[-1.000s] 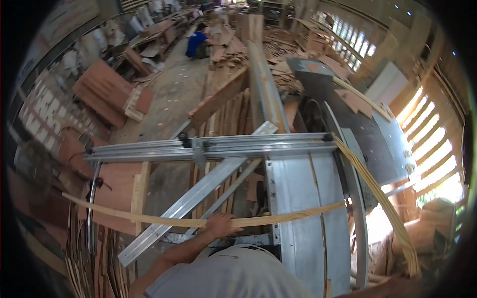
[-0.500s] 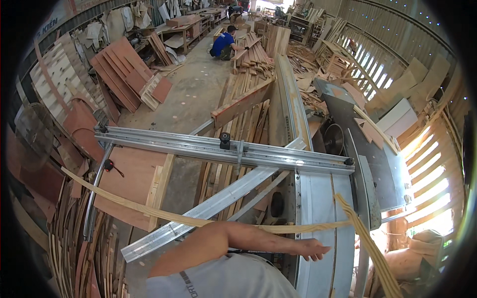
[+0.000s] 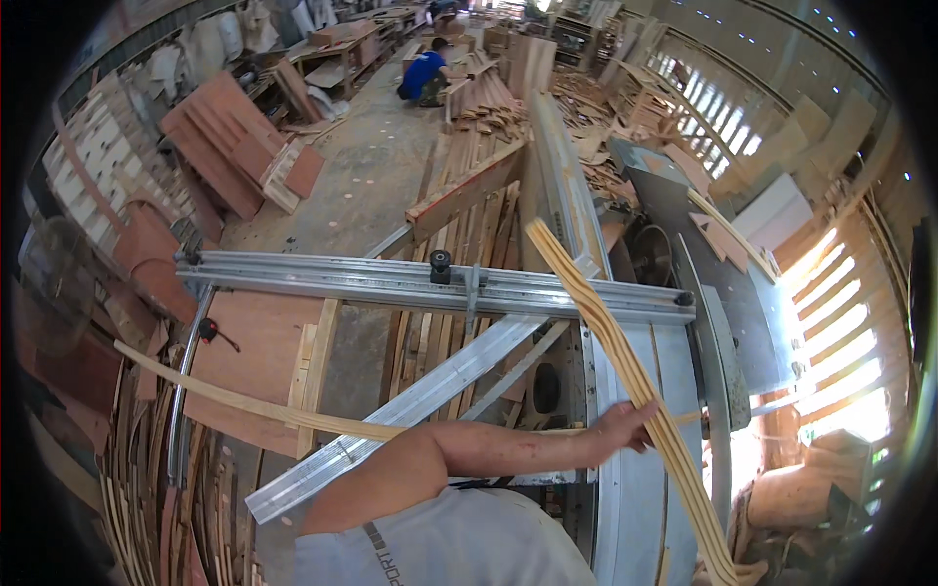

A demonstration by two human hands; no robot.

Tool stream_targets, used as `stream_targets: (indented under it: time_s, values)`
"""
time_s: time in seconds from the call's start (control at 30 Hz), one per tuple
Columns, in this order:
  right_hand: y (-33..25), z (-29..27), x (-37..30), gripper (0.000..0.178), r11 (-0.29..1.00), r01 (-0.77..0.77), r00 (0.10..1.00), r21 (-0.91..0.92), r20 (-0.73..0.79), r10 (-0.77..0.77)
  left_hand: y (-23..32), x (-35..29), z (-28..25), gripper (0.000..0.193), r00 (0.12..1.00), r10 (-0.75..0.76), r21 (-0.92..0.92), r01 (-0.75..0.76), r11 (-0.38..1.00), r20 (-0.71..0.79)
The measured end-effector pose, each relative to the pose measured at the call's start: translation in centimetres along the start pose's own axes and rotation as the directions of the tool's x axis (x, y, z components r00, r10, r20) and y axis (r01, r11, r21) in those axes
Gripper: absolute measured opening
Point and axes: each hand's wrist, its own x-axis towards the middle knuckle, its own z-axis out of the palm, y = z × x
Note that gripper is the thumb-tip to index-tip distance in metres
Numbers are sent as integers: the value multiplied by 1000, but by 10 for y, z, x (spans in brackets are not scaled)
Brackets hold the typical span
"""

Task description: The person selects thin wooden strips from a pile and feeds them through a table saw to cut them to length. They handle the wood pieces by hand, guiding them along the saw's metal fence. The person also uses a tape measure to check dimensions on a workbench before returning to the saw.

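Your left hand (image 3: pixel 625 425): closed around bundle of thin wooden strips (image 3: pixel 616 352), gripped mid-length. Bundle runs from beyond hand, over aluminium fence (image 3: pixel 391 278), down past it toward your right side. Under hand: metal saw table (image 3: pixel 635 488). Single long strip (image 3: pixel 244 400) stretches away leftward. Right hand: out of view.
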Motion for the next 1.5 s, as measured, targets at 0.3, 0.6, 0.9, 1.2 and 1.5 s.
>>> stream_targets:
  time_s: [0.3, 0.6, 0.9, 1.2, 1.5]
  values:
    - [-174, 133, -85, 67, 763, -94, 608, 639, 644, -464, -23, -56, -59, 41, 893, 97, 286, 37, 957, -439]
    - [-181, 148, -160, 46, 667, -478, 513, 572, 798, -316, 1, -49, -21, 39, 836, 452, 571, -215, 792, -311]
    - [-151, 178, -161, 45, 631, -639, 530, 439, 847, -53, 84, -66, 185, 41, 569, 113, 398, -689, 606, 814]
    - [-120, 130, -192, 40, 383, -906, 297, 182, 917, 266, 29, -70, 225, 51, 361, -117, 286, -461, 840, 925]
    - [-81, 127, -203, 54, 269, -961, 175, 58, 883, 436, -14, -27, 41, 20, 962, -39, 948, -260, 182, 271]
